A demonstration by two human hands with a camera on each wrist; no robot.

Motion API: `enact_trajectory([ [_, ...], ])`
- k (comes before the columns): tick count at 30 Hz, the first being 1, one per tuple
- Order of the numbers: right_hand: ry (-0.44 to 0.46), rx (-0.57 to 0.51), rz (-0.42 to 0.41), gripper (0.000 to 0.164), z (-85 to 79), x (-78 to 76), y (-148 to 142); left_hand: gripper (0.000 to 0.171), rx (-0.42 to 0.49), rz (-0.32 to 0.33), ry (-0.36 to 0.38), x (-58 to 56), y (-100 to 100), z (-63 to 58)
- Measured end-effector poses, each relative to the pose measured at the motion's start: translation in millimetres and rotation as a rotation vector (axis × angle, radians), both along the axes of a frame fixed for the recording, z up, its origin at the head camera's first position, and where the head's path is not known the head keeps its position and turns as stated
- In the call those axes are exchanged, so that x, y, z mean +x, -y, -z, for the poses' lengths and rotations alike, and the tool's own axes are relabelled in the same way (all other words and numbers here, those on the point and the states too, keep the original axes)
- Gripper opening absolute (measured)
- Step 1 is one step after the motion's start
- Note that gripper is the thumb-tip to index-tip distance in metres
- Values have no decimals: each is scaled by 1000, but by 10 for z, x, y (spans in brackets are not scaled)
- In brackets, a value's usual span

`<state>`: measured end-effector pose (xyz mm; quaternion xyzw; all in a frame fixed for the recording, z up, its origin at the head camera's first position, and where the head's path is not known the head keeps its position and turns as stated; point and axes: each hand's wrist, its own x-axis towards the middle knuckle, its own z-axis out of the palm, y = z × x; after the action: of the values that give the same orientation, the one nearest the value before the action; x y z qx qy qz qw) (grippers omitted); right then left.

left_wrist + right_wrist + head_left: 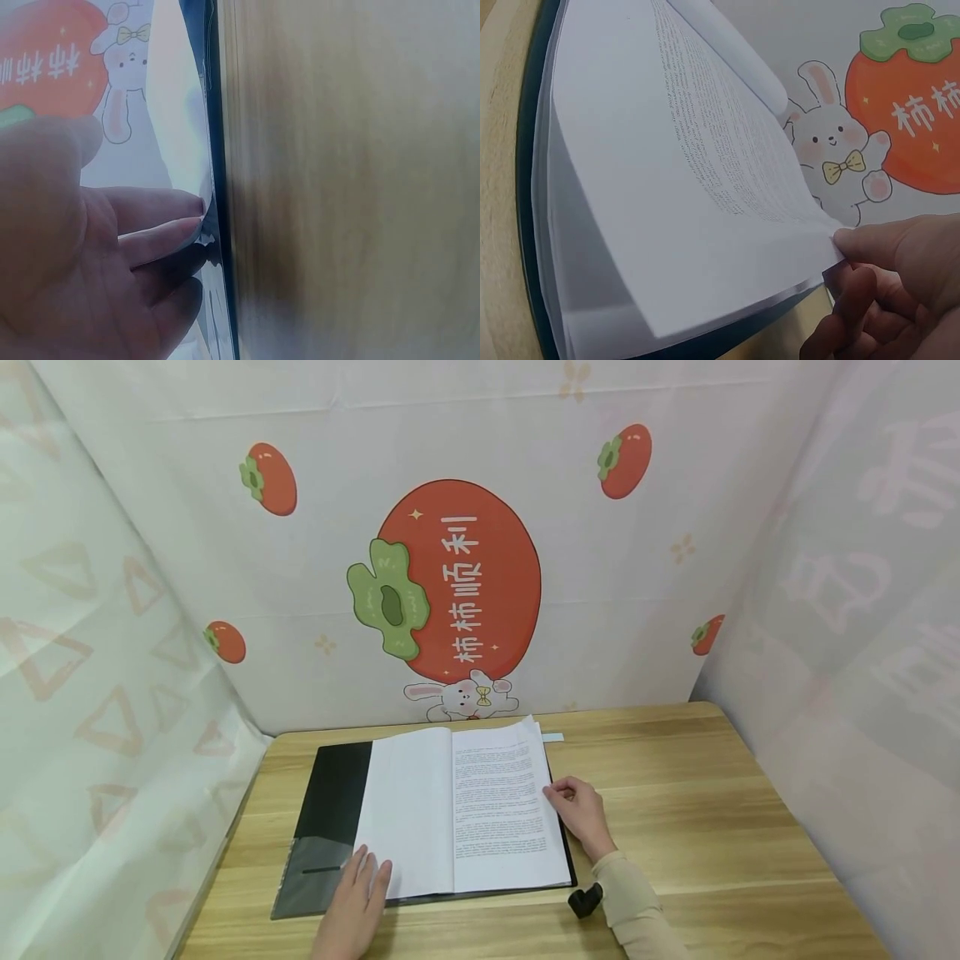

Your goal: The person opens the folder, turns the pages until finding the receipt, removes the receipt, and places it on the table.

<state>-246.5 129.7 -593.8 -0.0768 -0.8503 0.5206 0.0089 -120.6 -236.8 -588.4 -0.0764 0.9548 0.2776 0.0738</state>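
One printed page [495, 810] pinched in right grip [583, 814]; left grip [354, 902] spread against black folder [333, 785]

Bright and evenly diffused in the head view, with faint shadows on the table [682, 810] and open pages [412, 810] nearly white. Dimmer in the 2 wrist views: hazy, bluish and blurred in the left, with glare on paper [176, 112] and dark shadow among the fingers of the left hand [75, 255]; clearer in the right, grey with shade beneath the lifted page [697, 262].
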Motion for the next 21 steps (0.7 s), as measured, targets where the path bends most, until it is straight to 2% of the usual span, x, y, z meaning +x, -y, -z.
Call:
enact_trajectory([
  [8,11,8,9,18,-23,-1,41,82,7,6,-9,9,13,53],
  [17,0,-7,4,16,-68,-13,68,76,-63,38,-59,21,-45,62],
  [21,1,-18,3,15,-77,-6,87,76,-102,9,-20,43,-34,58],
])
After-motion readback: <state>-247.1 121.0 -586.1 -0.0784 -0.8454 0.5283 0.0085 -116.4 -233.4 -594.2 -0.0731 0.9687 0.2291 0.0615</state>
